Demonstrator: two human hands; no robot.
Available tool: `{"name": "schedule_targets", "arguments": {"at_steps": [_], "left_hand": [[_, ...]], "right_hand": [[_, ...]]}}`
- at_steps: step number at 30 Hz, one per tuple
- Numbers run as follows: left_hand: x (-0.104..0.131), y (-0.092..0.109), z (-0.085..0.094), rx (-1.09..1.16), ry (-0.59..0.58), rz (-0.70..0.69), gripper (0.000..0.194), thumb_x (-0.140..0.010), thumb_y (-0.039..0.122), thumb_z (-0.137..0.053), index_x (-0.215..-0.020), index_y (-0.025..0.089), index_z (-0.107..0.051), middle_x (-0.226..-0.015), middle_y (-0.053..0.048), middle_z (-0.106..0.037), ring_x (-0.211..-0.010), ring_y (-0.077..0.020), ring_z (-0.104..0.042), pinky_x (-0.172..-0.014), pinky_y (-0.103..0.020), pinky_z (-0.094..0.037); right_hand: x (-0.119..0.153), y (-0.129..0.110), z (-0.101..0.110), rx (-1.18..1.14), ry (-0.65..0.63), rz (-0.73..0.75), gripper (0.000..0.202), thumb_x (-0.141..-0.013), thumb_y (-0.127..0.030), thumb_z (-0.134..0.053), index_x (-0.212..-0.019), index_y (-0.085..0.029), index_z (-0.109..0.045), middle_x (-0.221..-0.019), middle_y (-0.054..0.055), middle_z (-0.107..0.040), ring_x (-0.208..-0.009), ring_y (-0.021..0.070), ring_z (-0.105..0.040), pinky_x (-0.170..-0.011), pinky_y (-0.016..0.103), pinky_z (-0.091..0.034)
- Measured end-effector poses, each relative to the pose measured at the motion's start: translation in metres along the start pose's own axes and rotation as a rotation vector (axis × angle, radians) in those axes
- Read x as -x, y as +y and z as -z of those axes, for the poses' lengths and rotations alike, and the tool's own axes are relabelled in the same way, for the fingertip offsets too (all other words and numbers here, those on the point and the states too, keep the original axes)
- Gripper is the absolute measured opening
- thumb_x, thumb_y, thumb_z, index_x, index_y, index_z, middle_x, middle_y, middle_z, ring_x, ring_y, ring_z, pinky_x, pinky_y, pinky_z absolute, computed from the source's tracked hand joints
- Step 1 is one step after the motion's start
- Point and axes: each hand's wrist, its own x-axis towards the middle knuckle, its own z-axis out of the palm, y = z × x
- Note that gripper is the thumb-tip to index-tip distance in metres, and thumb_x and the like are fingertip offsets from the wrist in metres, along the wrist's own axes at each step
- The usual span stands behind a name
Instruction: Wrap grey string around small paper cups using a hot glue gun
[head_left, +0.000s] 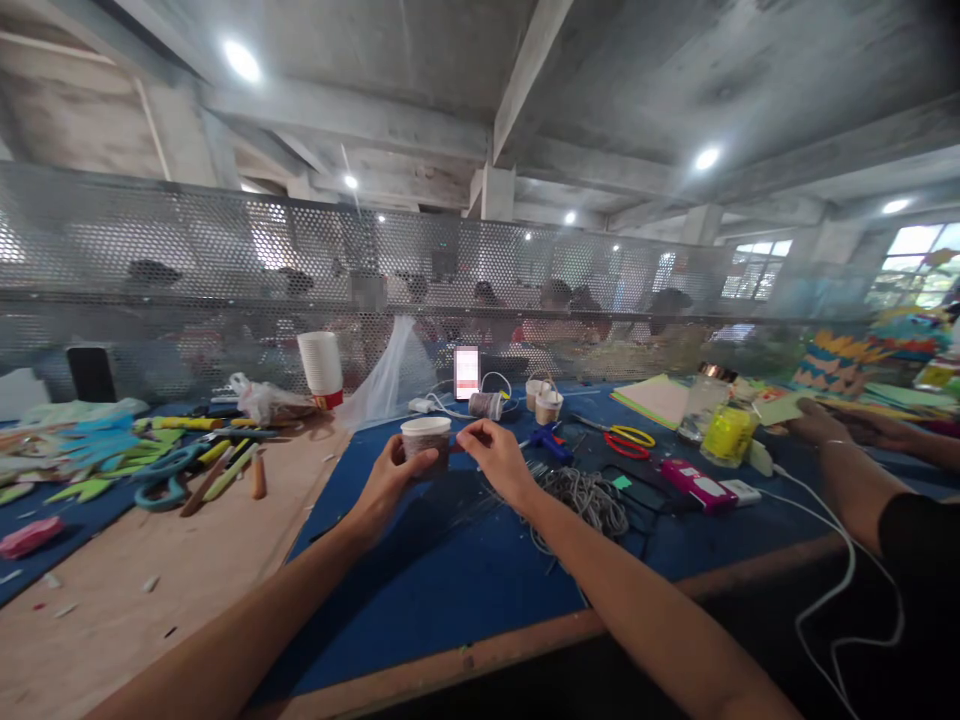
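Observation:
A paper cup (426, 445) with a white rim and a greyish wrapped wall stands upright in my left hand (386, 488), fingers and thumb closed around its side. Just to its right, my right hand (499, 460) is pinched close to the cup wall. What lies between those fingertips is too small to make out. Below and right of that hand sits a tangled heap of grey cord (589, 502). A blue glue gun (553, 442) lies behind the heap. Beyond the cup, another wrapped cup (486, 405) is on its side, near small cups with handles (549, 405).
A lit phone (466, 374) stands at the back before a perforated metal screen (450, 260). Left are a stack of paper cups (320, 362), blue-handled scissors (166, 478) and tools. Right are red-yellow scissors (630, 440), a yellow jar (729, 435) and a co-worker's arms (855, 460).

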Motion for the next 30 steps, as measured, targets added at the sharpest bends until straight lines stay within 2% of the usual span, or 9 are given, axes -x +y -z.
{"name": "schedule_targets", "arguments": {"at_steps": [7,18,30], "left_hand": [[0.0022,0.0023,0.0000,0.007,-0.044,0.000,0.060,-0.068,0.039,-0.090,-0.119,0.017,-0.067,-0.117,-0.013,-0.074,-0.106,-0.0297,-0.071,-0.088,-0.040,-0.057],[0.0012,0.0000,0.0014,0.028,-0.055,0.025,0.065,-0.064,0.039,-0.093,-0.121,0.018,-0.070,-0.116,-0.014,-0.076,-0.107,-0.0331,-0.073,-0.090,-0.045,-0.058],[0.0032,-0.0005,0.0017,0.047,-0.111,0.038,0.061,-0.070,0.036,-0.090,-0.124,0.018,-0.068,-0.121,-0.014,-0.075,-0.111,-0.0330,-0.072,-0.095,-0.046,-0.056]], "right_hand": [[0.0013,-0.0043,0.0021,-0.019,0.009,-0.015,0.022,-0.091,-0.041,-0.067,-0.088,-0.020,-0.066,-0.085,0.004,-0.078,-0.086,0.0211,-0.077,-0.084,0.033,-0.057],[0.0011,-0.0061,0.0032,-0.056,0.028,0.004,0.024,-0.091,-0.044,-0.067,-0.087,-0.021,-0.063,-0.082,0.002,-0.075,-0.080,0.0211,-0.077,-0.083,0.034,-0.059],[0.0016,-0.0050,0.0038,-0.015,0.039,0.005,0.023,-0.090,-0.043,-0.066,-0.085,-0.021,-0.063,-0.081,0.002,-0.074,-0.080,0.0214,-0.076,-0.079,0.032,-0.057]]}}
